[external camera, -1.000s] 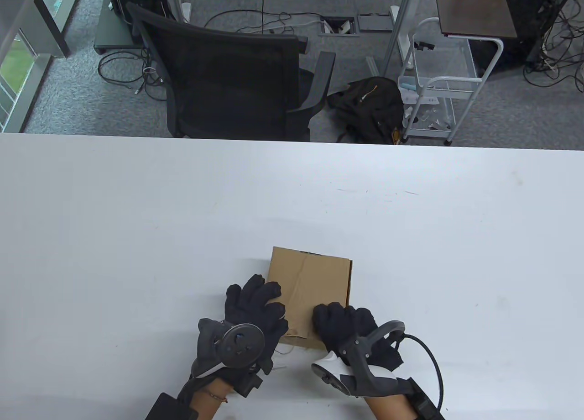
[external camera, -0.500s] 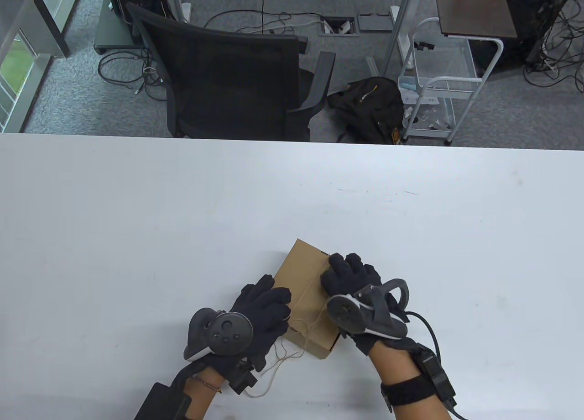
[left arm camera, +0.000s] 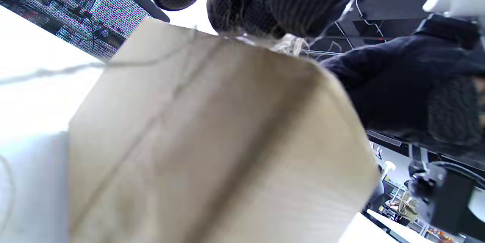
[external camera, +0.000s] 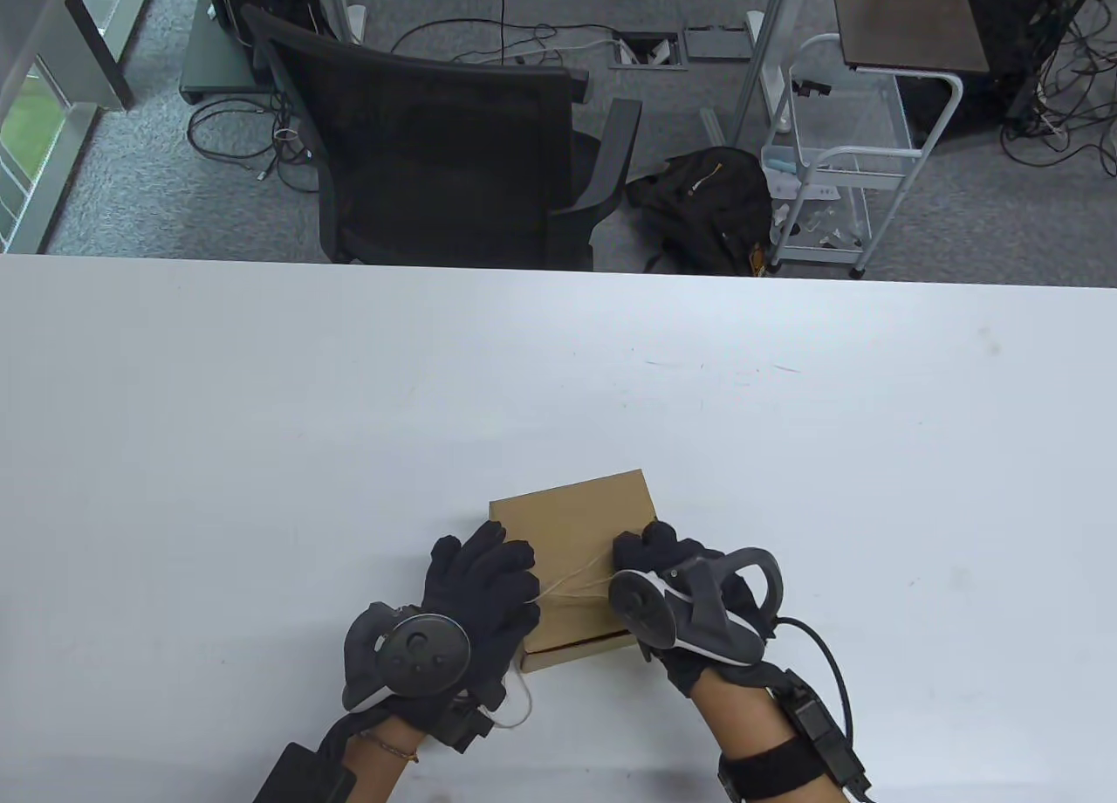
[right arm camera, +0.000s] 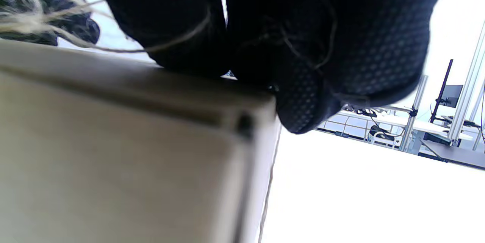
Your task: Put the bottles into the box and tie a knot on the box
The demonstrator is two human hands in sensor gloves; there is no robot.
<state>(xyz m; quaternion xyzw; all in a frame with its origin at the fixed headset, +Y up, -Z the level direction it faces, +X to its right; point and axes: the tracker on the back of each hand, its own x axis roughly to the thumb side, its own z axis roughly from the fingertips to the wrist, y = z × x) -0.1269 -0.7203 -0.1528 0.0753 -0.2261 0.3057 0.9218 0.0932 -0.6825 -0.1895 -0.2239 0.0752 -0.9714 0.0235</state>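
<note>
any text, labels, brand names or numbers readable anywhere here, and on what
None can be read.
The cardboard box: plain brown, no print visible.
The trackers on the left hand and right hand: no legible markings.
The screen in the left wrist view: only pixelated noise, unreadable.

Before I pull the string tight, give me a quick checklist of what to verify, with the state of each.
1. Box closed: ok, the top lies flat and no bottles show.
2. Box flat on the table: ok.
3. String across the top: ok, strands run between the hands near the front edge.
4. Left hand on the string: ok, fingers rest on the box's left side and the strands gather at them.
5. Right hand on the string: ok, a strand crosses its fingers at the right edge.
6. Knot formed: cannot tell, the crossing is too fine and partly hidden.
</note>
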